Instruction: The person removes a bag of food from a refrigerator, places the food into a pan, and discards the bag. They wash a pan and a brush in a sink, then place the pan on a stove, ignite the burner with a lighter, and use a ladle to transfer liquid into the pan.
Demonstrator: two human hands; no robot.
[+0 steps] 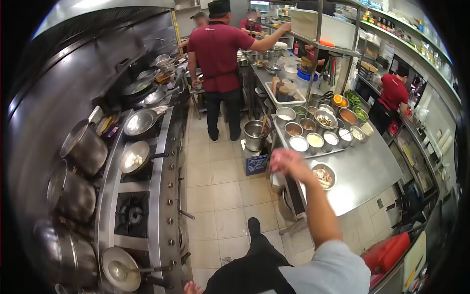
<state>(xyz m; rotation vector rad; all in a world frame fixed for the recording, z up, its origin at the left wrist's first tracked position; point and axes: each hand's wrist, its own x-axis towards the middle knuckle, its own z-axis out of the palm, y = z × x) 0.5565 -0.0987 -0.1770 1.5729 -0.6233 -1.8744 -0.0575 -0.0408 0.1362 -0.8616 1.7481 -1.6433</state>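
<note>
My right hand (pixel 288 162) is raised beside the left edge of the steel counter (pixel 374 166), near the ingredient tins. Its fingers are bent and blurred, and what they hold, if anything, cannot be made out. Right of it a metal bowl (pixel 323 176) holds pale pieces of food. White and cream contents fill tins such as this one (pixel 298 143). Only the fingertips of my left hand (pixel 192 288) show at the bottom edge, beside the stove (pixel 156 201); the rest is out of frame.
A pan with small white pieces (pixel 133 157) sits on the stove, and an empty-looking pan with a ladle (pixel 121 269) lies nearer. Large pots (pixel 73 191) line the left. Co-workers in red shirts (pixel 215 56) stand ahead and at the right. A pot (pixel 254 136) rests on a blue crate (pixel 256 165).
</note>
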